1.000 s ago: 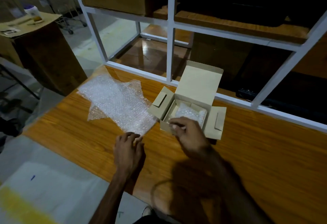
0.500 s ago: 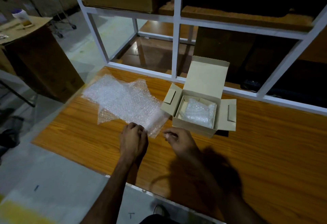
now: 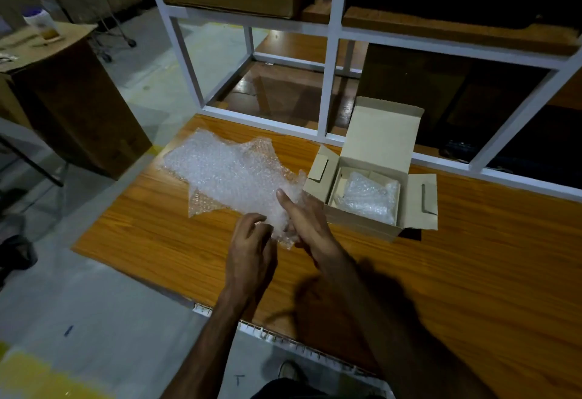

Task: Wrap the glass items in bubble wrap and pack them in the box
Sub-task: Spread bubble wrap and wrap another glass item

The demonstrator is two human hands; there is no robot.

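A sheet of bubble wrap (image 3: 230, 175) lies on the wooden table (image 3: 472, 272), left of an open cardboard box (image 3: 384, 143). Inside the box sits a bundle wrapped in bubble wrap (image 3: 368, 197). My left hand (image 3: 250, 241) has its fingers curled on the sheet's near corner. My right hand (image 3: 307, 219) grips the same corner from the right, thumb on top and fingers beneath. The corner is lifted slightly between both hands. No bare glass item shows.
A white metal shelf frame (image 3: 333, 52) stands along the table's far edge, with cardboard boxes on its shelves. A tall cardboard box (image 3: 72, 99) with a small jar (image 3: 42, 23) on it stands on the floor to the left. The table's near edge is by my body.
My right hand left the box's front and moved left onto the bubble wrap's near corner. My left hand stayed at that corner. The corner now lifts between both hands.
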